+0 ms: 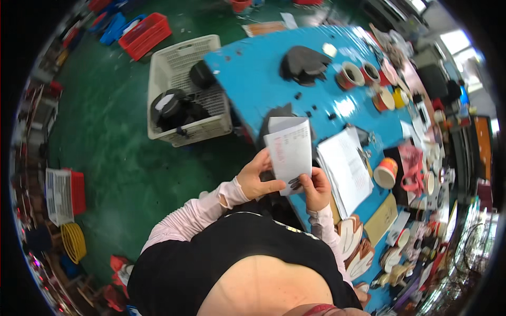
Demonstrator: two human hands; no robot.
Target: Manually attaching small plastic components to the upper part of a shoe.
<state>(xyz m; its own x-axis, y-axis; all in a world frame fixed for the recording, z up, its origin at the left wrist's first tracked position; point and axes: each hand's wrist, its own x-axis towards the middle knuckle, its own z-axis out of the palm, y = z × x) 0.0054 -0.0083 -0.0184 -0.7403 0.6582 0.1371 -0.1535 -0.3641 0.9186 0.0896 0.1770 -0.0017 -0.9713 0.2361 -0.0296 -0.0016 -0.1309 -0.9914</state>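
Both hands hold a folded white paper sheet [291, 150] in front of my body, over the edge of the blue table [247, 68]. Small print, red writing and a dark picture show on its face. My left hand [257, 176] grips the left edge, thumb across the front and fingers partly hidden behind the sheet. Pinched between thumb and fingers of my right hand [316, 189] is the lower right corner. Just right of that hand lies a stack of white papers [345, 171] on a clipboard. Beyond the sheet, a dark grey piece of material [273, 117] is partly covered.
A white plastic crate [182, 47] with black items stands left of the table. Further back is a red crate [145, 37]. Several paper cups, among them a red one [386, 173], and white-and-brown gloves [349, 239] crowd the table's right side. A dark grey heap [304, 64] lies farther off.
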